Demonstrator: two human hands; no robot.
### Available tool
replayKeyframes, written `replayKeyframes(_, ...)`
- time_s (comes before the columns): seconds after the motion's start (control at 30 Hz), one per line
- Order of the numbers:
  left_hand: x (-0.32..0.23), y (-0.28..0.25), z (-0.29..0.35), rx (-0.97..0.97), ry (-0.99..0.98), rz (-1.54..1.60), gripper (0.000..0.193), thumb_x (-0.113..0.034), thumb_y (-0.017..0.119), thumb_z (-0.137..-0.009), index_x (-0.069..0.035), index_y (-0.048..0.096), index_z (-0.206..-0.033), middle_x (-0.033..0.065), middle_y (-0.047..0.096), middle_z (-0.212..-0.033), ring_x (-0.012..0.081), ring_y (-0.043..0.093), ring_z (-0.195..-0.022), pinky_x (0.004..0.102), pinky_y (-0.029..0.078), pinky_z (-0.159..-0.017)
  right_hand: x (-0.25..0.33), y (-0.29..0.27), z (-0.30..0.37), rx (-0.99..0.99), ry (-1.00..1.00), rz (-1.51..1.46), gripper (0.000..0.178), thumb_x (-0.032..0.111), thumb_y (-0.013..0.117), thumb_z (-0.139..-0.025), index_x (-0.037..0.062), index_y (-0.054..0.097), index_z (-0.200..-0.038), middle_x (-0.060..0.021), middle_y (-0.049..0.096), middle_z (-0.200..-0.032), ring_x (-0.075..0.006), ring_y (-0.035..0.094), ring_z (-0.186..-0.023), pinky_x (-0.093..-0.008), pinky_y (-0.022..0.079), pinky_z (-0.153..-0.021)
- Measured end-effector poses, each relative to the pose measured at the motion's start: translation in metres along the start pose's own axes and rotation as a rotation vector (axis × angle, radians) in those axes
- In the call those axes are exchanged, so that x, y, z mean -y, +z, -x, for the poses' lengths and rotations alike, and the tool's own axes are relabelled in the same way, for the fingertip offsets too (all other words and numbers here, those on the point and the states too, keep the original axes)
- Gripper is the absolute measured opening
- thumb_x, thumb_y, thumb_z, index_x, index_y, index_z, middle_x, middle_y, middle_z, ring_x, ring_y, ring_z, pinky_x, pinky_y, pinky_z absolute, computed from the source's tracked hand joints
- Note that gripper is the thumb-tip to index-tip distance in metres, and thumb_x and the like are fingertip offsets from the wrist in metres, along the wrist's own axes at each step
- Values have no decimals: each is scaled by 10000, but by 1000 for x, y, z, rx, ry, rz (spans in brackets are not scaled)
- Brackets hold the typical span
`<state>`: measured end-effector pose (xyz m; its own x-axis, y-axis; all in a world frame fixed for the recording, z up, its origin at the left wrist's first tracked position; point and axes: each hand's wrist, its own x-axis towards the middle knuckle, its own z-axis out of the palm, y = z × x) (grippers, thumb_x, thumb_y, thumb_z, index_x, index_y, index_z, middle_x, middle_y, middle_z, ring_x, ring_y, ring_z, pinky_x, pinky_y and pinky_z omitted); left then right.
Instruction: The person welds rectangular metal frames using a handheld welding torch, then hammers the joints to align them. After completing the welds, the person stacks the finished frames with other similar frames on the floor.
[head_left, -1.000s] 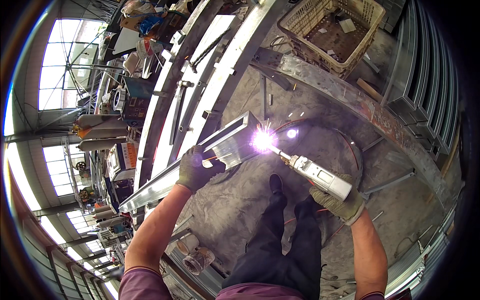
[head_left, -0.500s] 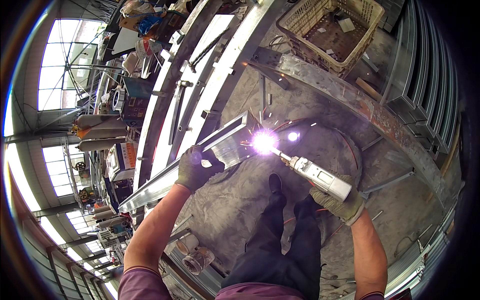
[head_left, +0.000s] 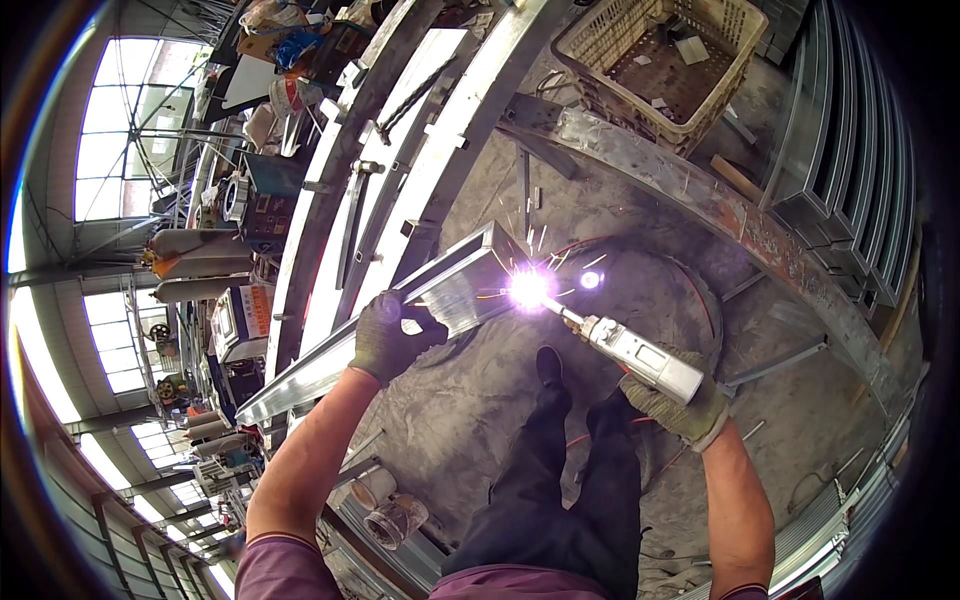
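Observation:
My right hand (head_left: 688, 408), in a grey-green work glove, is wrapped round a white handheld welding gun (head_left: 645, 358). The gun's thin nozzle points up and left at the near end corner of a long shiny metal profile (head_left: 458, 298). A bright violet-white glare sits at that corner and hides the joint, with orange sparks flying off it. My left hand (head_left: 388, 338), gloved alike, grips the profile's edge partway along, its fingers curled. From there the profile slants down to the left, along the side of a steel frame.
Long steel beams (head_left: 468, 135) lie at upper left. A rusty steel bar (head_left: 690, 195) crosses at upper right, below a dirty plastic crate (head_left: 668, 85). Stacked metal profiles (head_left: 850, 170) line the right. Hoses (head_left: 712, 300) lie on the floor. A bucket (head_left: 397, 520) stands near my legs.
The glare has shifted very slightly to the right and the sparks spray in a different pattern. Both hands keep their holds, with almost no movement.

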<state>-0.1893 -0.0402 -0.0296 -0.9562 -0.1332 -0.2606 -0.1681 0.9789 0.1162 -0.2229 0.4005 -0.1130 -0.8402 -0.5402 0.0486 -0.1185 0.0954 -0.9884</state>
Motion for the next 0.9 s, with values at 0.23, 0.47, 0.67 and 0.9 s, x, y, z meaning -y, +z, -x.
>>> replayKeyframes(0.23, -6, 0, 2, -82, 33, -57, 623, -395, 985, -723, -15, 576, -1004, 76, 802, -931, 334, 726, -972, 442, 549, -884, 0, -2, 3, 25, 64, -58, 290, 134, 847, -893, 27, 780, -1153, -135, 794, -1006, -262, 796, -875, -356, 633, -744)
replayKeyframes(0.47, 3, 4, 2, -29, 59, -13, 592, -393, 968, -748, -27, 567, -985, 51, 800, -904, 332, 724, -960, 445, 545, -860, 3, -3, 5, 39, 104, -93, 300, 125, 849, -893, 21, 778, -1166, -138, 796, -1030, -248, 797, -907, -345, 632, -773)
replayKeyframes(0.67, -2, 0, 1, -19, 42, -5, 578, -390, 965, -749, -25, 579, -977, 49, 802, -906, 330, 723, -970, 449, 540, -880, 3, -2, 8, 40, 155, -109, 307, 108, 853, -889, 20, 776, -1173, -124, 800, -1048, -231, 797, -922, -339, 632, -784)
replayKeyframes(0.9, -2, -1, 0, 0, 26, 4, 553, -378, 961, -753, -27, 601, -983, 51, 807, -917, 313, 734, -976, 444, 548, -892, 2, -4, 8, 45, 102, -51, 315, 109, 852, -892, 27, 772, -1185, -120, 799, -1058, -227, 798, -931, -341, 636, -784)
